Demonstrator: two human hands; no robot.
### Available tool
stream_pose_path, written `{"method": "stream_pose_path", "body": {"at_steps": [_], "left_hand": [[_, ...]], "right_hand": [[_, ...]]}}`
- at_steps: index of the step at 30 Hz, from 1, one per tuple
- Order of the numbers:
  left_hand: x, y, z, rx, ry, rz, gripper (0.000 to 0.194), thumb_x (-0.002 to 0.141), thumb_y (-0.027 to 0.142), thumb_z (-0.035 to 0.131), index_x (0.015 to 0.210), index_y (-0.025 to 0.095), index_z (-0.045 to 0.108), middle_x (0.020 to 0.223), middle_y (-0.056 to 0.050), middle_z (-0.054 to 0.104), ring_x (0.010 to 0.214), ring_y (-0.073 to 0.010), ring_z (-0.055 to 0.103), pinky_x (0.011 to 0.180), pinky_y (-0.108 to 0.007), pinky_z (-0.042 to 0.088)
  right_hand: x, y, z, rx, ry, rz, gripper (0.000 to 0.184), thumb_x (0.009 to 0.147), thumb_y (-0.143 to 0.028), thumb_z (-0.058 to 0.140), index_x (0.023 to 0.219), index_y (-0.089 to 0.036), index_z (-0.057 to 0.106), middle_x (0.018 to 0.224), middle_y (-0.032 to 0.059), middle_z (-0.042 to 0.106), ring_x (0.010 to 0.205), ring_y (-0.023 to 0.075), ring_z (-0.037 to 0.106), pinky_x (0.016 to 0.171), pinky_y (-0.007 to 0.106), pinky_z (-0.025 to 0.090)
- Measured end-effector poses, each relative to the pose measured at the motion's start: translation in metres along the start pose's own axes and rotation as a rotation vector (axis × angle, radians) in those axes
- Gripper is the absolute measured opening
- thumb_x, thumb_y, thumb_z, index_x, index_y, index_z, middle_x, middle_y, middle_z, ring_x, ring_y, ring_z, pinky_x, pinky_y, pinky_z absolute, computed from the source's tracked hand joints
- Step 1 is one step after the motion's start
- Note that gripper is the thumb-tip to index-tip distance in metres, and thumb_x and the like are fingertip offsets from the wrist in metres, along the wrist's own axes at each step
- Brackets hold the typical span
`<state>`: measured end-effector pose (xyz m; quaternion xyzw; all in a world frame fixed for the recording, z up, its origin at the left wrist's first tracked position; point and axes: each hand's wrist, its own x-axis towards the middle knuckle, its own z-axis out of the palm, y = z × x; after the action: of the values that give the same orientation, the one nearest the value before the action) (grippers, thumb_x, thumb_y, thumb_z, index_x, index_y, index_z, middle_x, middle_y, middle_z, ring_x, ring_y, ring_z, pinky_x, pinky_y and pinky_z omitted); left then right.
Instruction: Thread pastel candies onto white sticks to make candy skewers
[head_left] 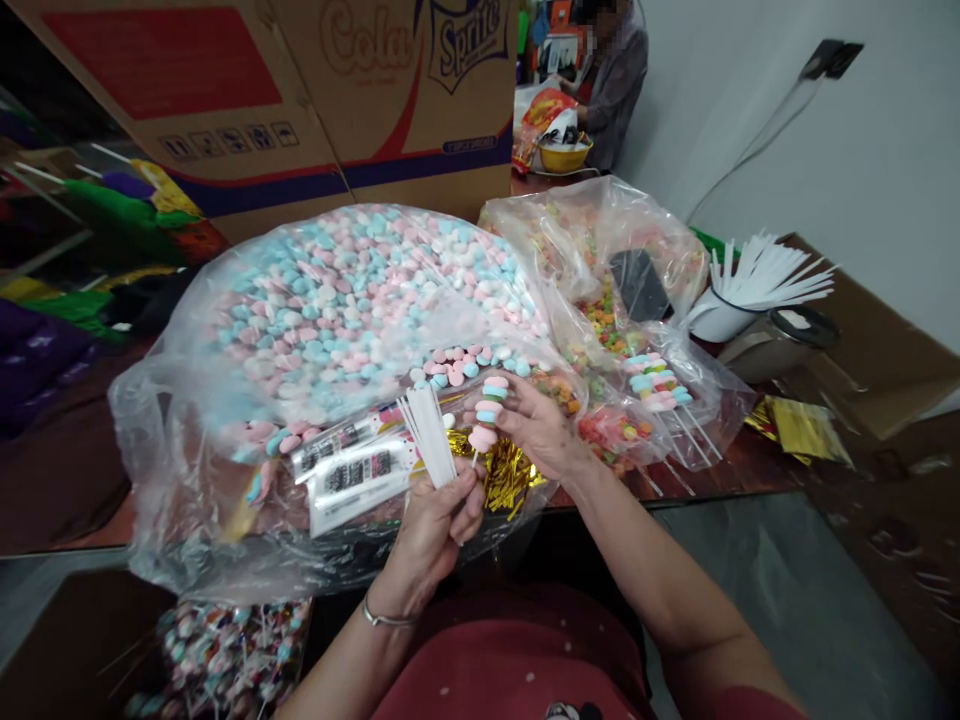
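Observation:
My left hand [435,520] is closed around a bundle of white sticks [430,430] that fan upward. Between its thumb and fingers it also pinches the lower stick of a marshmallow skewer [490,408], stacked with pink, blue and green sweets. From the right, my right hand [544,430] has its fingers curled against the skewer's upper sweets. Just below hangs gold tinsel [511,478]. Printed clear wrappers [360,485] lie left of the sticks. Behind both hands, a large clear bag [367,290] is full of pink, blue and white marshmallows.
Finished skewers [656,382] rest on a second bag [600,240] of colourful gummies. To the right stand a cup of white sticks [716,315] and a grey jug [780,340]. A cardboard box [315,120] blocks the back. Another person [619,85] works beyond.

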<state>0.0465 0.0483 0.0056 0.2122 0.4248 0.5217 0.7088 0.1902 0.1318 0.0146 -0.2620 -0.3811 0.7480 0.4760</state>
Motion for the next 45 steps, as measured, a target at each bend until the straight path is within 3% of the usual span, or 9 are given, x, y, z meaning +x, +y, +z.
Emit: {"method": "stream_pose_path", "body": {"at_steps": [3,5,12,16,23,31,41,45], "left_hand": [[0.001,-0.002,-0.002,-0.039,-0.020,0.008,0.036,0.065,0.039,0.085,0.079,0.013,0.065,0.044,0.007,0.049,0.031,0.0002,0.022,0.032,-0.013,0.017],[0.001,-0.003,-0.002,-0.048,-0.025,0.018,0.036,0.065,0.039,0.085,0.079,0.013,0.065,0.044,0.007,0.050,0.031,0.0001,0.022,0.032,-0.013,0.017],[-0.001,-0.009,0.001,-0.016,0.063,0.099,0.034,0.068,0.040,0.083,0.077,0.015,0.061,0.046,0.006,0.053,0.032,-0.0011,0.026,0.033,-0.013,0.020],[-0.001,-0.010,0.002,-0.002,0.086,0.126,0.037,0.066,0.041,0.084,0.075,0.016,0.059,0.046,0.005,0.055,0.032,-0.0013,0.027,0.034,-0.013,0.021],[-0.004,-0.012,-0.001,0.049,0.069,0.092,0.035,0.068,0.042,0.082,0.080,0.014,0.064,0.045,0.006,0.052,0.033,-0.0011,0.026,0.035,-0.013,0.020],[-0.007,-0.015,-0.005,0.017,0.047,-0.020,0.037,0.067,0.042,0.083,0.081,0.014,0.063,0.046,0.007,0.048,0.034,-0.0006,0.022,0.034,-0.014,0.016],[-0.007,-0.014,0.003,0.004,0.148,-0.009,0.040,0.061,0.039,0.086,0.080,0.014,0.062,0.046,0.008,0.048,0.035,-0.0009,0.024,0.034,-0.013,0.019],[-0.008,-0.009,0.006,0.045,0.127,0.014,0.038,0.062,0.041,0.085,0.078,0.014,0.064,0.046,0.008,0.047,0.034,-0.0005,0.024,0.035,-0.013,0.018]], "right_hand": [[-0.003,0.006,0.003,-0.010,-0.078,0.111,0.058,0.067,-0.025,0.086,0.116,-0.022,0.054,0.095,0.0012,0.072,0.085,0.0142,0.071,0.079,0.027,0.058],[-0.004,0.012,0.005,-0.021,-0.099,0.113,0.056,0.068,-0.024,0.085,0.116,-0.022,0.054,0.095,-0.0004,0.071,0.083,0.0124,0.070,0.076,0.024,0.057],[-0.004,0.027,0.009,-0.078,-0.012,0.084,0.059,0.066,-0.032,0.086,0.116,-0.022,0.055,0.089,-0.0032,0.069,0.079,0.0113,0.068,0.070,0.022,0.056],[-0.006,0.024,0.009,-0.116,-0.040,0.107,0.055,0.070,-0.037,0.084,0.113,-0.020,0.056,0.082,-0.0028,0.068,0.071,0.0116,0.067,0.067,0.024,0.056],[0.000,0.005,0.001,-0.111,0.071,-0.140,0.056,0.082,-0.047,0.072,0.131,-0.028,0.054,0.109,0.0028,0.070,0.101,0.0177,0.067,0.089,0.032,0.056],[0.003,0.006,-0.001,-0.109,-0.054,-0.148,0.043,0.079,-0.039,0.077,0.118,-0.025,0.065,0.100,0.0021,0.074,0.082,0.0163,0.073,0.078,0.032,0.059],[-0.001,0.022,0.002,-0.176,0.049,-0.186,0.043,0.076,-0.037,0.079,0.116,-0.027,0.067,0.096,0.0005,0.073,0.087,0.0176,0.072,0.079,0.034,0.060],[-0.004,0.018,0.006,-0.110,0.034,-0.155,0.052,0.074,-0.042,0.080,0.121,-0.027,0.062,0.096,0.0010,0.073,0.086,0.0186,0.073,0.080,0.035,0.060]]}}
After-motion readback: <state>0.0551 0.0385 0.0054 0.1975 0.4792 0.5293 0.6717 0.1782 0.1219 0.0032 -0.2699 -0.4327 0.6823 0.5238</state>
